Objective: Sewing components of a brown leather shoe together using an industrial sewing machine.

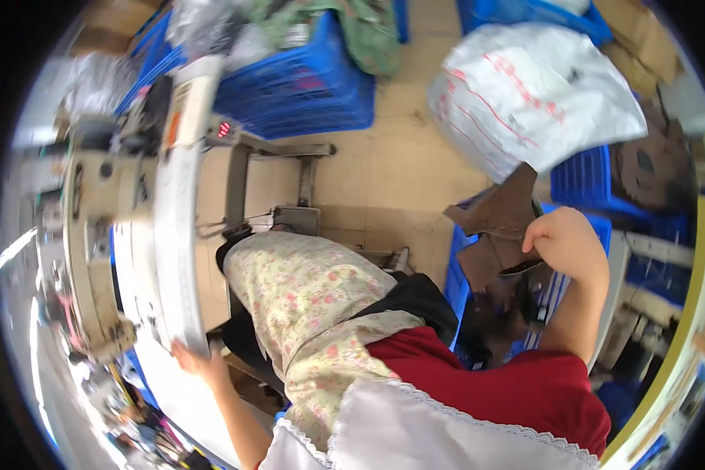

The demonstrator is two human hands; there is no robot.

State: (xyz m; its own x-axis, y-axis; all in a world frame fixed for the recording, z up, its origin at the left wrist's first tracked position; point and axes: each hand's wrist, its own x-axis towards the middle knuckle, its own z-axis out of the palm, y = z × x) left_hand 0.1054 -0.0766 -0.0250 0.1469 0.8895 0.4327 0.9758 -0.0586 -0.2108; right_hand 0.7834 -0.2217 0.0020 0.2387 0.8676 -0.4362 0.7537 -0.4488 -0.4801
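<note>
At the right, my right hand (565,241) is closed, its fingers curled down at the edge of a brown leather-like piece (503,205) that looks like a shoe upper. The fingertips are partly hidden. This piece hangs over a blue crate (457,301), where more brown pieces (482,262) lie. On the left, my left hand (200,362) rests by the near end of a white sewing table (176,258). Its fingers are stretched out on the table edge and hold nothing visible.
A pale sewing machine (94,243) stands on the table at left. Blue crates (305,94) with bags and green cloth sit ahead. A bulging white sack (533,98) lies at the far right, near another crate (580,176). Table legs (305,180) stand ahead of my lap.
</note>
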